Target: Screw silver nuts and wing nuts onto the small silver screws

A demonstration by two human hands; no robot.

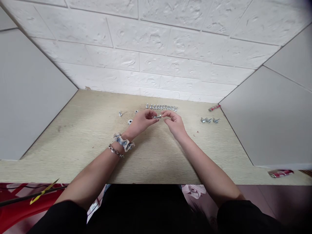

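Observation:
My left hand (140, 122) pinches a small silver bolt (157, 116) above the middle of the light wooden table (80, 143). A scrunchie and a chain bracelet sit on that wrist. My right hand (174, 122) is right beside the bolt's free end, fingers curled in a pinch; whether it touches the bolt or holds a small part is too small to tell. Just behind both hands lies a row of several silver bolts (161, 107).
Loose bolts and a washer (130, 122) lie left of my left hand. A small cluster of bolts (209, 120) lies to the right, with a red lighter (214, 108) beyond it. White panels wall in both sides. Another red item (280, 173) rests at the right front edge.

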